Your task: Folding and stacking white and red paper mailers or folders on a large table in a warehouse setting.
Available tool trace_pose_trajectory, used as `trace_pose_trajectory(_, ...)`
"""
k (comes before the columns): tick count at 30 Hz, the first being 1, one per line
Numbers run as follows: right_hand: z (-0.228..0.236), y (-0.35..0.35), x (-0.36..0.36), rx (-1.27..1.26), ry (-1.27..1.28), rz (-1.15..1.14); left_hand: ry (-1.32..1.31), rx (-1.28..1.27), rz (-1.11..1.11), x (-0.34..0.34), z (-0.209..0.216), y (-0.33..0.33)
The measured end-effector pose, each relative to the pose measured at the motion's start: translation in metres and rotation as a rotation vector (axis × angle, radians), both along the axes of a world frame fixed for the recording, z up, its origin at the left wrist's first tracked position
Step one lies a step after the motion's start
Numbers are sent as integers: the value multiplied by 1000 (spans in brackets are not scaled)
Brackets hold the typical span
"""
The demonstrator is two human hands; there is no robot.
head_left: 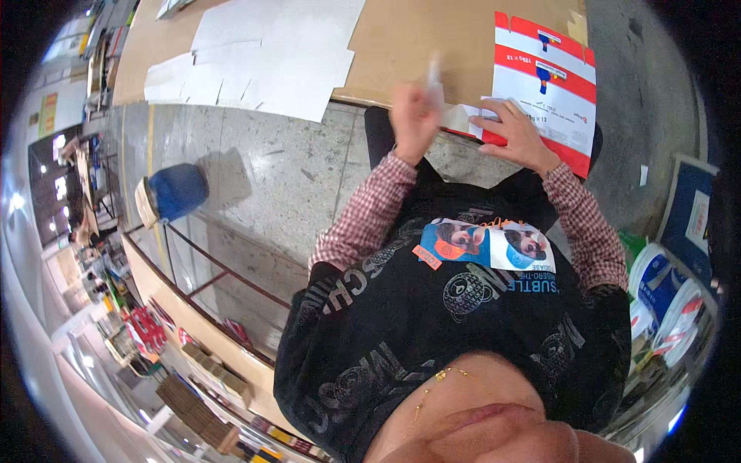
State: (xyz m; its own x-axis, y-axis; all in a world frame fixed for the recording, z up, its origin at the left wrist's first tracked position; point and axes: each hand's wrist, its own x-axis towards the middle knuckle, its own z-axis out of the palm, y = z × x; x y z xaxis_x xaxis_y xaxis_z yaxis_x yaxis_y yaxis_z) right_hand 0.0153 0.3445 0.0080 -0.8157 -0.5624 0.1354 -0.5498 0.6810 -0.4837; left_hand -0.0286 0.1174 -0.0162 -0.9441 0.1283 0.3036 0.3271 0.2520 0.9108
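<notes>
One half-spread right grip (522, 137) on carton (573, 86)

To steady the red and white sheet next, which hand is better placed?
Likely the right hand: in view it overlaps the sheet, while the left hand, blurred, is off to its left.

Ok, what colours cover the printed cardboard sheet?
The printed cardboard sheet is mainly red and white; head view.

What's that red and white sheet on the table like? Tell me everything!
The red and white sheet looks like thin cardboard, with bands in both colours, small blue pictures, printing, and notches in its far edge. It lies spread out at the right end of the brown table, its near end reaching past the edge. The right hand is over its near left part; I can't tell whether it presses.
</notes>
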Motion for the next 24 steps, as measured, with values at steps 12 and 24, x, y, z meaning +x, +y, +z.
trace_pose_trajectory(12,1,25,35,67,112,-426,510,-717,-604,-34,8,27)
trace_pose_trajectory(24,-4,21,37,60,60,-408,517,-936,-579,-28,12,31)
